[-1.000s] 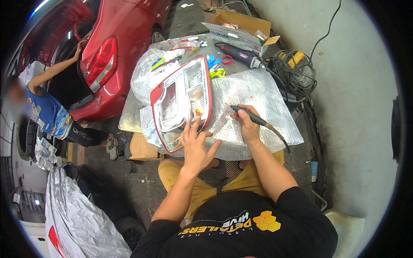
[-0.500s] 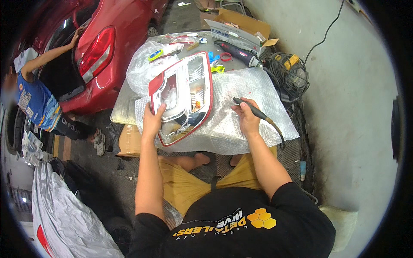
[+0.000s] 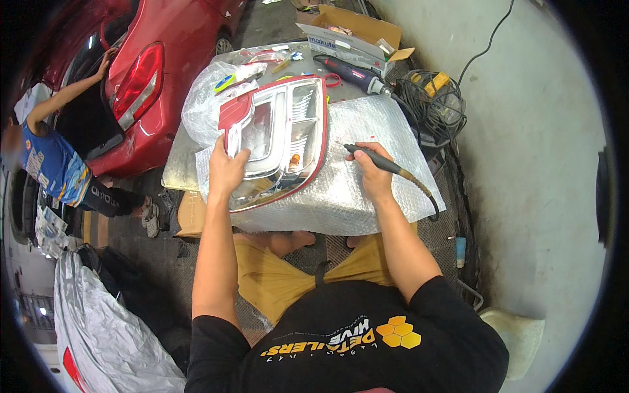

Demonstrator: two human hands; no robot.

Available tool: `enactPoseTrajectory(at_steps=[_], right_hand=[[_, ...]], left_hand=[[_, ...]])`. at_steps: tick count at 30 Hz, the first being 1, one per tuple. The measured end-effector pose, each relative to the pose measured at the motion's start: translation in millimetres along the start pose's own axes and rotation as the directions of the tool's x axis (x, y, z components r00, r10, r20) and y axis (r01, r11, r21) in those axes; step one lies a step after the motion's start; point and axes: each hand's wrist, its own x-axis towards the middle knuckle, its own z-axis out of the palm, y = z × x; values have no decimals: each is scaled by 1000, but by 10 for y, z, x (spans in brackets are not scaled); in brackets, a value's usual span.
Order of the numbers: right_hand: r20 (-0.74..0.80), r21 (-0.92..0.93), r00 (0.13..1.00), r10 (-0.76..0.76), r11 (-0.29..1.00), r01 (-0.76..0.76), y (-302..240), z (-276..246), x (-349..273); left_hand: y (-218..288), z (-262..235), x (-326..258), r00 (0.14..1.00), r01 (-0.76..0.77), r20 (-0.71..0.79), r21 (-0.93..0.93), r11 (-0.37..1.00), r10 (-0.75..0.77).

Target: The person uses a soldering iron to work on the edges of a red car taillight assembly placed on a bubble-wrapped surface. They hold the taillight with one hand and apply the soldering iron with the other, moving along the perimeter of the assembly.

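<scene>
My left hand (image 3: 226,167) is closed on the left edge of a car tail light (image 3: 269,131), thumb on top and fingers underneath. The light has a red rim, a clear lens and an amber bulb showing inside. It is tilted above a sheet of bubble wrap (image 3: 373,128). In my right hand (image 3: 371,171) is a dark, pen-shaped rotary tool handpiece (image 3: 372,158), gripped like a pencil, its cable curving down to the right. The thin tip points left, a short way from the light's right rim; whether it touches cannot be seen.
On the table's far side lie a heat-gun-like power tool (image 3: 354,73), a red tape ring (image 3: 332,80) and crumpled plastic wrap (image 3: 203,101). An open cardboard box (image 3: 354,39) stands behind. A cable-wrapped machine (image 3: 436,98) sits by the right wall. A person (image 3: 56,154) stands at a red car (image 3: 173,85).
The tail light has come up and to the right over the table, now covering blue and yellow-green items behind it. My right hand has brought the handpiece nearer to its rim.
</scene>
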Motion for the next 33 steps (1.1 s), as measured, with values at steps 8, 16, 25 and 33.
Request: enactPoseTrajectory(at_steps=[8, 16, 25, 33], right_hand=[[-28, 63, 999, 33, 998, -31, 107, -79, 123], [86, -50, 995, 53, 998, -48, 113, -11, 126], [61, -129, 995, 81, 989, -72, 74, -12, 117], [83, -86, 993, 84, 993, -77, 82, -3, 118]], left_hand=[[258, 61, 11, 1000, -27, 12, 140, 990, 25], [312, 112, 2, 999, -31, -31, 269, 963, 41], [418, 96, 14, 1000, -9, 8, 257, 966, 7], [384, 106, -14, 1000, -10, 9, 222, 975, 8]])
